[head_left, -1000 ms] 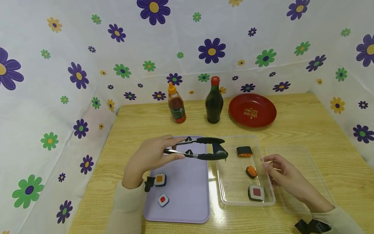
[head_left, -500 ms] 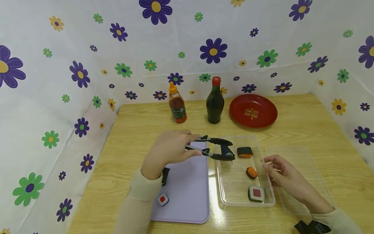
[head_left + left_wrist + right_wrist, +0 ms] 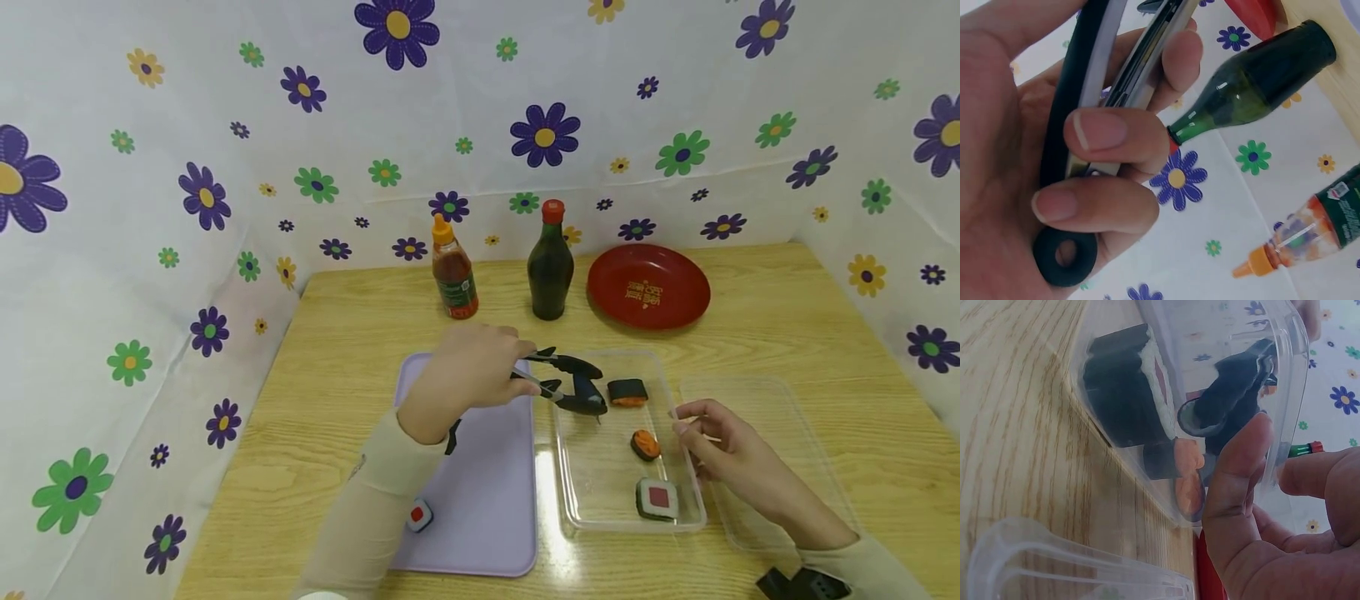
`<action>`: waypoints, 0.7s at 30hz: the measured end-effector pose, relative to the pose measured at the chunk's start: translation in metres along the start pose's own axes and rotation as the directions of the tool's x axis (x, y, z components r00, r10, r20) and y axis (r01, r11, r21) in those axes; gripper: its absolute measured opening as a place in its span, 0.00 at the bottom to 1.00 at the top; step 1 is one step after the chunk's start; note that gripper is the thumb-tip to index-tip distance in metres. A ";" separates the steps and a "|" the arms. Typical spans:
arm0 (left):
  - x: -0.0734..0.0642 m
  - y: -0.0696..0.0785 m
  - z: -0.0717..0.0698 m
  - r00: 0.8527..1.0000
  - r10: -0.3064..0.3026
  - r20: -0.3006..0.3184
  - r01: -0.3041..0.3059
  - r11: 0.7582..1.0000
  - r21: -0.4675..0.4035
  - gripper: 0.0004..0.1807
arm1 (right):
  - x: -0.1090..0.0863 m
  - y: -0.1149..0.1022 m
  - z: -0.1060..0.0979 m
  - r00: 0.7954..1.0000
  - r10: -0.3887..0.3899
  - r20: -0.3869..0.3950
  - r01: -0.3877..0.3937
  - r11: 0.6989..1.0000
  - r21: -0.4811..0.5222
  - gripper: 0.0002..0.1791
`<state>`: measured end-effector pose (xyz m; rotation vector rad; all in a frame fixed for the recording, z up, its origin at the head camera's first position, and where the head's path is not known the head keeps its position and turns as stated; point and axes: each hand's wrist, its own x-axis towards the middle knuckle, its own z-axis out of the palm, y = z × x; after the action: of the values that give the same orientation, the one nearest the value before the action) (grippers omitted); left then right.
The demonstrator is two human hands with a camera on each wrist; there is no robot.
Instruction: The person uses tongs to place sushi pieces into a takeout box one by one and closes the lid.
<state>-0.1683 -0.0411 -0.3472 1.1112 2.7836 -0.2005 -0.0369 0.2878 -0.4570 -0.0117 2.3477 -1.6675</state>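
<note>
My left hand (image 3: 472, 367) grips black-tipped metal tongs (image 3: 579, 407), its fingers wrapped round the handles in the left wrist view. Between the tong tips sits a dark, cone-shaped seaweed-wrapped sushi roll (image 3: 588, 389), above the left part of a clear plastic container (image 3: 637, 527). My right hand (image 3: 738, 462) pinches the container's right wall between thumb and fingers. Inside lie a black-wrapped sushi with orange filling (image 3: 627, 392), a small orange-topped sushi (image 3: 646, 445) and a square sushi roll (image 3: 657, 498). A red-centred sushi roll (image 3: 419, 515) rests on the purple tray (image 3: 487, 533), partly behind the left sleeve.
A clear lid (image 3: 765, 400) lies right of the container, under the right forearm. Along the back stand a red sauce bottle with an orange cap (image 3: 455, 283), a dark green bottle (image 3: 551, 275) and a red plate (image 3: 649, 287). Flower-printed cloth (image 3: 420, 108) encloses the wooden table (image 3: 345, 325).
My left hand has moved right with the tongs and the dark roll, from over the tray to over the container. The left arm now covers another sushi on the tray. My right hand has stayed put.
</note>
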 end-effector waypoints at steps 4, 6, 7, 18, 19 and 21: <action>0.006 0.007 -0.003 0.999 -0.001 0.037 -0.001 0.999 0.042 0.31 | 0.000 0.000 0.000 1.000 0.005 0.004 -0.005 1.000 -0.001 0.23; 0.008 0.009 -0.002 0.999 -0.001 0.047 -0.002 0.999 0.053 0.32 | 0.001 0.000 0.000 1.000 0.012 0.006 -0.012 1.000 0.000 0.24; 0.009 0.009 -0.002 0.999 -0.002 0.054 -0.001 0.998 0.056 0.32 | 0.001 0.000 0.000 1.000 0.013 0.005 -0.013 1.000 -0.002 0.24; 0.009 0.013 -0.002 0.998 -0.020 0.067 0.015 0.998 0.068 0.32 | 0.001 0.002 0.000 1.000 0.029 0.004 -0.029 1.000 -0.009 0.24; 0.008 0.013 -0.002 0.998 -0.020 0.066 0.016 0.998 0.065 0.32 | 0.001 0.002 0.000 1.000 0.029 0.004 -0.029 1.000 -0.008 0.24; 0.007 0.012 -0.002 0.998 -0.021 0.061 0.017 0.998 0.059 0.32 | 0.001 0.002 0.000 1.000 0.027 0.004 -0.026 1.000 -0.009 0.24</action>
<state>-0.1653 -0.0268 -0.3470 1.0727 2.7511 -0.3151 -0.0376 0.2879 -0.4588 0.0143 2.3423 -1.6430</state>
